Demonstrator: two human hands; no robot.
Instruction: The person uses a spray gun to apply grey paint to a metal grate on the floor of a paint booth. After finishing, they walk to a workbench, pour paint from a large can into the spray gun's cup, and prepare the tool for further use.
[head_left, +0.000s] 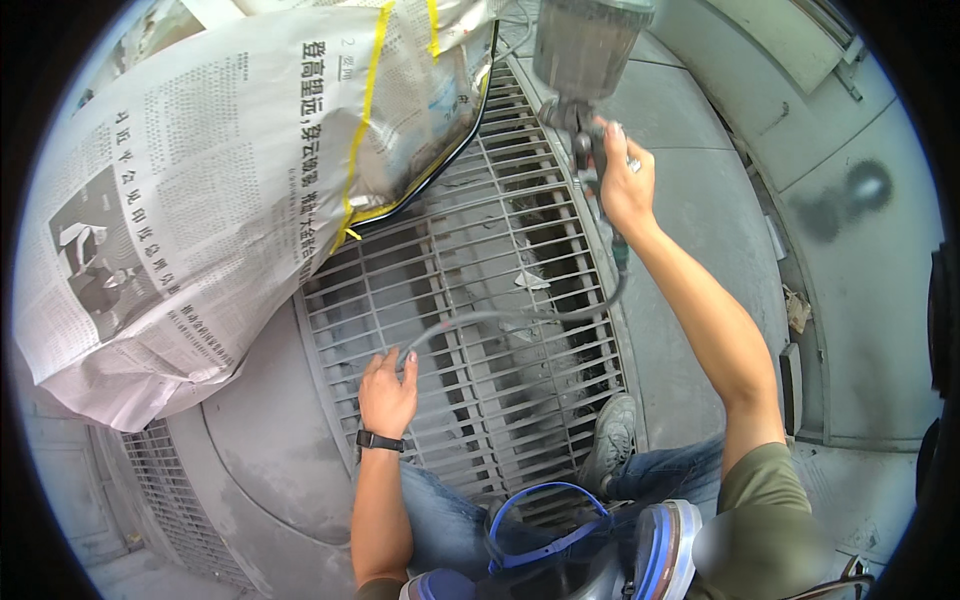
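My right hand (628, 180) is closed around the grip of a gravity-feed spray gun (583, 135). The gun's translucent grey cup (589, 56) points towards the top of the view. A grey air hose (517, 315) runs from the bottom of the grip and curves left to my left hand (388, 397), which holds it between thumb and fingers. To the left stands a large piece masked with printed newspaper (217, 172). Yellow masking tape (367, 105) runs along its seams, and a glossy black edge (442, 169) shows below the paper. The gun's nozzle is hard to make out.
Under me lies a metal floor grating (465, 390) with open slots, flanked by grey floor panels (690, 270). The wall (862, 300) at right carries dark spray marks (866, 187). A respirator with blue-rimmed filters (667, 551) hangs at my chest. My shoe (613, 435) stands by the grating's edge.
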